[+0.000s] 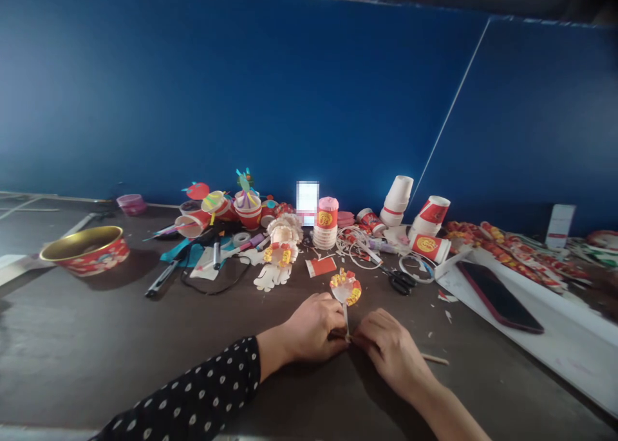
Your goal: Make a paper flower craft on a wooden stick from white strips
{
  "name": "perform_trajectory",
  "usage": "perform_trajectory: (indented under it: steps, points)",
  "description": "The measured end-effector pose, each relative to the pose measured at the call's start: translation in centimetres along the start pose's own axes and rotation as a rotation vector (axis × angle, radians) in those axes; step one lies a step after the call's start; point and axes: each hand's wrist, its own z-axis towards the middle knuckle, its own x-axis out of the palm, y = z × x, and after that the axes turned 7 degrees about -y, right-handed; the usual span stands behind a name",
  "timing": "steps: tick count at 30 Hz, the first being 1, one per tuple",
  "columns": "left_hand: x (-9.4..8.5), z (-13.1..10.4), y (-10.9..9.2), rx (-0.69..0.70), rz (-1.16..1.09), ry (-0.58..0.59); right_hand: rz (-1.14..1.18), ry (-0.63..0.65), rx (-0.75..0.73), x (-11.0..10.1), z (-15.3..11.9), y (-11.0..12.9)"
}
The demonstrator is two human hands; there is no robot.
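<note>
A paper flower with red and yellow petals stands upright on a thin white stem. My left hand is closed around the left side of the stem's lower end. From the other side my right hand pinches at the same spot, its fingertips meeting those of the left. The fingers partly hide what lies between them at the base. A thin wooden stick lies on the dark table beside my right wrist. Just beyond the flower is a red paper piece.
Black scissors and a phone on a white tray are to the right. Paper cups, white petal cut-outs and a marker lie along the back. A red bowl stands left.
</note>
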Motion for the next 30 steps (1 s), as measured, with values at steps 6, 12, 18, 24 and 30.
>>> perform_trajectory:
  steps: [6,12,18,24,30]
  points:
    - [-0.2,0.0,-0.6,-0.014,0.008,0.02,0.009,-0.002,-0.004,-0.2,0.1,0.2]
    - [-0.1,0.1,-0.9,-0.079,-0.048,0.023,0.048,0.003,-0.007,0.0,0.2,0.6]
    - [0.2,0.0,-0.8,-0.238,-0.125,0.048,0.042,-0.022,0.018,0.4,0.1,0.9]
    - [0.3,0.3,-1.3,-0.364,-0.094,0.053,0.037,-0.025,0.094,0.6,0.3,1.0]
    - [0.1,0.6,-2.1,-0.469,-0.045,0.081,-0.003,-0.056,0.123,0.8,-0.1,1.6]
